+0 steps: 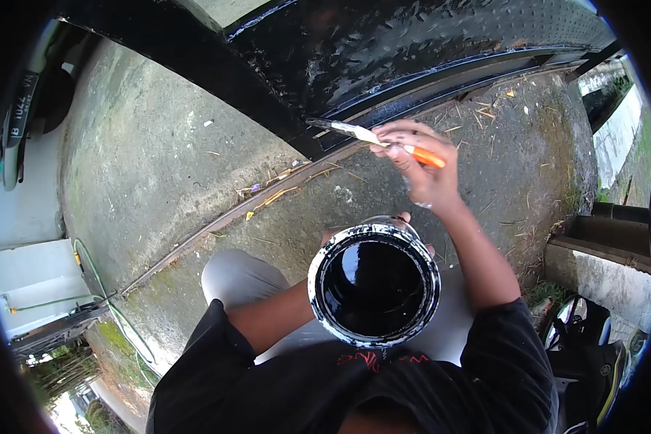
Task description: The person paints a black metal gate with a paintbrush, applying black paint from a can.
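Note:
My right hand [419,155] is closed around a paintbrush [365,135] with a white and orange handle. The brush points left, and its dark bristle end overlaps the lower corner of a black metal gate [296,79]. Dark smudges mark the fingers. Below, a paint can [315,289] of black paint [372,289] is held over my lap, its rim streaked white and black. My left hand [330,236] grips the can from its far side; mostly hidden behind it, only parts of the fingers and the wrist side show.
A metal floor rail [195,242] crosses the concrete ground [152,159] under the gate, with dry leaves scattered along it. At left are a vehicle's number plate [24,105] and a green hose [119,325]. A black motorbike [582,369] stands at lower right.

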A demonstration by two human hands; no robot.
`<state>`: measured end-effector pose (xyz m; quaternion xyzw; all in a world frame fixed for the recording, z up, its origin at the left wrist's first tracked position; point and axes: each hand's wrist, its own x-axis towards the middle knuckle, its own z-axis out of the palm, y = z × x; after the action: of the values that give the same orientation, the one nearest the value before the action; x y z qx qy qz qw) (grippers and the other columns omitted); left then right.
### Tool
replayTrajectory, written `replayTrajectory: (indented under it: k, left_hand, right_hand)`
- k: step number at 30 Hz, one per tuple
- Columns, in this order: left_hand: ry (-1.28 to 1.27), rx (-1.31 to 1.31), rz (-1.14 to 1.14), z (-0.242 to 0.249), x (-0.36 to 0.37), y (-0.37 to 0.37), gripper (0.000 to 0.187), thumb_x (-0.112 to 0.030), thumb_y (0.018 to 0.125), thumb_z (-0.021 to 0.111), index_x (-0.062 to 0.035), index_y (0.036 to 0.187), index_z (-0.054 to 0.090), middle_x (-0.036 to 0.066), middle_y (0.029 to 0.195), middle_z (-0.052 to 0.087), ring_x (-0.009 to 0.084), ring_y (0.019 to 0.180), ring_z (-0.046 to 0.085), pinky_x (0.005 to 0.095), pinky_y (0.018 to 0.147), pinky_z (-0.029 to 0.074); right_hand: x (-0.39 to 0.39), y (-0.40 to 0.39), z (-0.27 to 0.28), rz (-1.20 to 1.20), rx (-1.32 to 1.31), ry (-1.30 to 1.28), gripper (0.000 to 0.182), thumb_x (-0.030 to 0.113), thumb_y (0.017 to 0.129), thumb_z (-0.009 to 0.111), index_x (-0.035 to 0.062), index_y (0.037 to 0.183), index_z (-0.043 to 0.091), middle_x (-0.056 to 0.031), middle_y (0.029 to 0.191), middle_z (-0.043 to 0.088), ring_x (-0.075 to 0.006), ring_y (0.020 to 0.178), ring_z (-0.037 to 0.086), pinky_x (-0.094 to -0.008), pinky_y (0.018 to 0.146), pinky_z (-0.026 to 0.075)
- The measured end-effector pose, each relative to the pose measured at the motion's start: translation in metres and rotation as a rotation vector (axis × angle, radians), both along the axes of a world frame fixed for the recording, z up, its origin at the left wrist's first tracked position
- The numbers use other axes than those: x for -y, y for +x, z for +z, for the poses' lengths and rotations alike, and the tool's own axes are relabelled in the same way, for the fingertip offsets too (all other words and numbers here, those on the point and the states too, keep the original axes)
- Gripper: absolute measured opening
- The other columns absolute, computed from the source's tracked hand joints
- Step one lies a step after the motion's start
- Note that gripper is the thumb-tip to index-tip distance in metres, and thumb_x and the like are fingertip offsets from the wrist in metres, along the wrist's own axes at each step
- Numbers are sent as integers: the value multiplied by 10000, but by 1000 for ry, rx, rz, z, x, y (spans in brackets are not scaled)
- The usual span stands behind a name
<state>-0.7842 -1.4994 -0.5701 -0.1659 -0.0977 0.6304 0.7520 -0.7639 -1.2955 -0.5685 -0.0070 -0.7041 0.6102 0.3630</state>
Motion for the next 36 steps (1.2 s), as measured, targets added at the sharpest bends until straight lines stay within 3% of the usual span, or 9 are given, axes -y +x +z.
replayTrajectory:
  k: [3, 6, 7, 10, 11, 14, 27, 30, 36]
  left_hand:
    - [35, 46, 9, -3, 1, -1, 768, -337, 835, 786, -224, 1486, 397, 293, 1503, 312, 601, 1295, 404, 709, 927, 498]
    - [-152, -170, -44, -4, 2, -9, 754, -357, 842, 774, -219, 1483, 400, 289, 1497, 318, 599, 1298, 400, 697, 944, 498]
    - [-279, -437, -23, -13, 5, -7, 758, -365, 839, 775, -219, 1482, 401, 290, 1496, 318, 599, 1297, 400, 698, 946, 497]
    - [-213, -481, -31, -17, 7, -14, 733, -374, 852, 757, -203, 1475, 409, 289, 1474, 351, 595, 1295, 407, 674, 968, 500]
    - [-94, -240, 5, -13, 7, -13, 723, -373, 859, 749, -197, 1473, 410, 289, 1469, 359, 593, 1289, 415, 662, 972, 505]
    - [-50, -117, 29, 1, 5, -13, 731, -358, 852, 761, -186, 1471, 411, 289, 1471, 358, 594, 1273, 435, 642, 974, 514]
    - [74, 34, 49, -5, 4, -11, 732, -335, 837, 785, -222, 1470, 433, 300, 1476, 329, 621, 1265, 422, 685, 960, 495]
    - [121, 24, 53, 12, -3, -10, 424, -327, 1000, 565, -196, 1396, 493, 338, 1397, 450, 435, 1299, 500, 607, 985, 516]
    - [88, -30, 41, 0, 0, -13, 385, -310, 1015, 538, -191, 1381, 521, 343, 1399, 449, 432, 1264, 536, 584, 981, 528]
  right_hand:
    - [8, -9, -6, -81, -42, -1, 113, 38, 876, 707, -21, 964, 745, -172, 1023, 723, -235, 928, 717, -318, 780, 567]
    - [8, -4, 5, -181, -75, 246, 115, 19, 855, 710, -26, 954, 746, -176, 988, 731, -246, 909, 722, -320, 775, 566]
    - [11, -4, 10, -178, -94, 269, 114, 15, 850, 710, -28, 950, 745, -176, 979, 732, -251, 903, 724, -324, 773, 566]
    - [14, -2, 16, -174, -115, 294, 111, 10, 841, 710, -30, 938, 746, -177, 960, 735, -260, 888, 727, -332, 768, 566]
    - [13, -3, 11, -175, -102, 272, 109, 12, 841, 711, -27, 935, 747, -176, 959, 735, -260, 887, 727, -333, 766, 567]
    - [8, -2, 8, -192, -76, 281, 108, 17, 858, 697, -33, 942, 744, -181, 962, 729, -262, 904, 722, -344, 773, 577]
    - [9, -2, 19, -114, -81, 341, 93, 9, 824, 725, -18, 912, 740, -166, 932, 740, -244, 860, 726, -326, 726, 564]
    - [5, -8, 6, -224, -93, 357, 93, 1, 825, 718, -25, 912, 737, -170, 929, 739, -250, 853, 726, -326, 728, 566]
    - [4, 4, 30, -173, -119, 339, 88, -13, 800, 731, -24, 887, 741, -172, 923, 732, -247, 835, 727, -327, 711, 574]
